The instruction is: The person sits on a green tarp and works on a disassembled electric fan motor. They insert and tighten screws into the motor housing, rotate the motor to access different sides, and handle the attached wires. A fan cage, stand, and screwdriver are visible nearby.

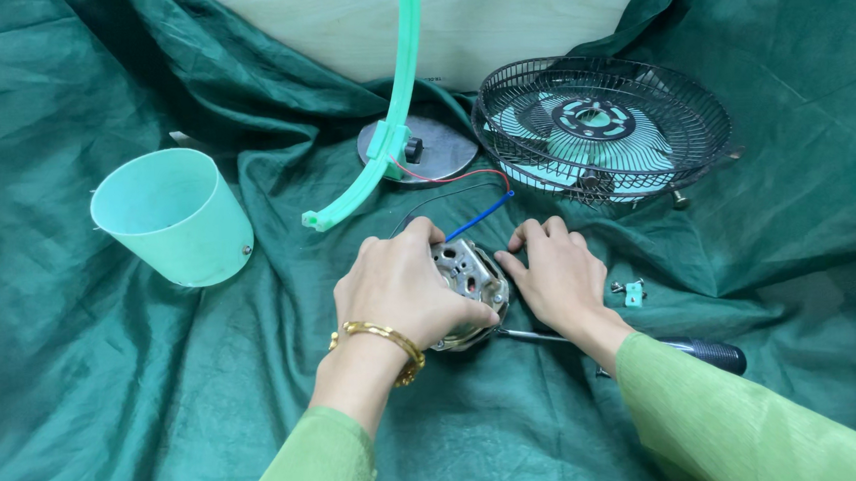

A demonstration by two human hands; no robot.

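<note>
A small metal fan motor (468, 278) lies on the green cloth (140, 387) in the middle. My left hand (401, 287) is wrapped over its left side and grips it. My right hand (554, 272) rests against its right side, fingers curled on the cloth beside it. Red, blue and black wires (481, 217) run from the motor toward the back. A screwdriver with a black handle (707, 354) lies under my right forearm, its shaft pointing at the motor.
A mint green plastic cup-shaped housing (174, 216) lies tilted at the left. A black wire fan guard with mint blades (599, 126) lies at the back right. A curved mint arm (396, 114) rises from a round metal base (432, 146). Small screws (629, 290) lie at the right.
</note>
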